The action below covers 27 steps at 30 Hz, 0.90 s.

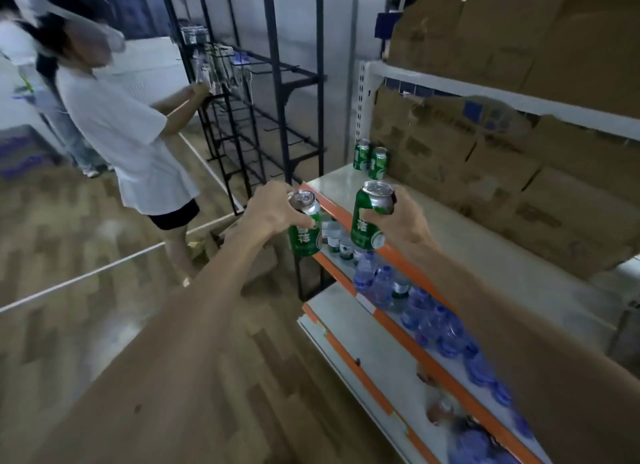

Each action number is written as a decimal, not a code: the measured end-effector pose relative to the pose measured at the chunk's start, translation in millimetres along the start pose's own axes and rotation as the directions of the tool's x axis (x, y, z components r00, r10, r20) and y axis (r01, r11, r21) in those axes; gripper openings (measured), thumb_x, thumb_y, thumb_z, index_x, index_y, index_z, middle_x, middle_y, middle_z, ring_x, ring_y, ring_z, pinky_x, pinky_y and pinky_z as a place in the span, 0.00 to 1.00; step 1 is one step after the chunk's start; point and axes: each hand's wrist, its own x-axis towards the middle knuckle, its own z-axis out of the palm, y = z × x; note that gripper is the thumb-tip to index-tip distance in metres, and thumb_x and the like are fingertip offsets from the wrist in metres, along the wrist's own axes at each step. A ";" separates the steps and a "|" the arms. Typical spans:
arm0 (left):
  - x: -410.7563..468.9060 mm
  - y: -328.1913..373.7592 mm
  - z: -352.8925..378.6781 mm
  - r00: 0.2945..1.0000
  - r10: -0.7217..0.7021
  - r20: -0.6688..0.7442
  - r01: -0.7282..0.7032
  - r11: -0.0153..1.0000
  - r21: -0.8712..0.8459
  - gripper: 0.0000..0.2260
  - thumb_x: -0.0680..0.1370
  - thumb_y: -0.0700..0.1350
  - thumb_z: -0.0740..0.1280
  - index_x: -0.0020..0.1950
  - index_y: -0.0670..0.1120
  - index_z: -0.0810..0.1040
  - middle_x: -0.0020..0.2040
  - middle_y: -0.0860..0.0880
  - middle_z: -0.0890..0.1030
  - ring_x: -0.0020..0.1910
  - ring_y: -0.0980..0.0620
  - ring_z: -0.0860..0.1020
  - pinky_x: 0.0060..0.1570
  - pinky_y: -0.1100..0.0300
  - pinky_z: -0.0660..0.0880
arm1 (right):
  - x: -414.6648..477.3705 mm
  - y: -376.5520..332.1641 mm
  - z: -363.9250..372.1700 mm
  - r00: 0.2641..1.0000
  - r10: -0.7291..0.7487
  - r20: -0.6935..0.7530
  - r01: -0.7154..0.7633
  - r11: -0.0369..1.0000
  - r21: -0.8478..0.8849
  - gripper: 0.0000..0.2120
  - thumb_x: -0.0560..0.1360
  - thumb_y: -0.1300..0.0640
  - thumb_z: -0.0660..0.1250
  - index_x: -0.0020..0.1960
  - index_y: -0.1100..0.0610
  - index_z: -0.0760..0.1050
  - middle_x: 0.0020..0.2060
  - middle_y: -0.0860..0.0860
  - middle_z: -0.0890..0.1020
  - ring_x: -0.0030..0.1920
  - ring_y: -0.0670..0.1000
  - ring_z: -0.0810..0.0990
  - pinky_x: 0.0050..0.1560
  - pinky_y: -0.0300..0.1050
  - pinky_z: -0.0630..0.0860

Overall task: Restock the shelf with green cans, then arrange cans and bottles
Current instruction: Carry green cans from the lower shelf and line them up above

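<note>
Left hand (273, 209) grips a green aluminium can (304, 236), right hand (403, 217) a second green can (365, 222).
Both hover by the orange-edged grey shelf (485, 245).

A shop: stocked shelf (485, 255), water bottles (429, 321), cardboard boxes (519, 172).

Outstretched left hand (275, 209) and right hand (407, 219) both gripping.

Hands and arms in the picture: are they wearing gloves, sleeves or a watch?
No gloves, no watch. The left hand and right hand are bare, and both forearms show no sleeves as far as the picture reaches. A small dark spot sits at a fingertip on each hand, maybe painted nails; too blurry to be sure.
</note>
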 end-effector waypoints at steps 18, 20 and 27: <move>300.0 -28.0 8.2 0.910 0.320 0.263 -0.321 0.946 -0.042 0.14 0.65 0.52 0.80 0.42 0.46 0.81 0.35 0.53 0.79 0.32 0.58 0.74 0.28 0.63 0.63 | 220.0 9.8 81.9 0.916 0.264 -0.303 -0.276 0.961 0.004 0.22 0.75 0.60 0.72 0.64 0.60 0.67 0.53 0.49 0.75 0.53 0.50 0.74 0.48 0.42 0.70; 335.7 -28.9 18.7 0.895 0.342 0.286 -0.342 0.938 -0.049 0.15 0.66 0.52 0.80 0.43 0.45 0.80 0.34 0.54 0.78 0.31 0.58 0.73 0.28 0.63 0.62 | 250.0 24.7 89.2 0.892 0.285 -0.350 -0.301 0.954 0.010 0.22 0.74 0.58 0.73 0.64 0.57 0.68 0.53 0.48 0.77 0.54 0.50 0.76 0.52 0.46 0.73; 464.1 -40.1 44.9 0.856 0.354 0.378 -0.364 0.930 -0.046 0.12 0.65 0.47 0.81 0.43 0.49 0.82 0.41 0.52 0.82 0.43 0.51 0.80 0.43 0.57 0.76 | 335.5 68.7 122.4 0.783 0.429 -0.450 -0.464 0.885 0.036 0.30 0.60 0.45 0.75 0.58 0.52 0.71 0.49 0.50 0.81 0.49 0.54 0.81 0.46 0.52 0.79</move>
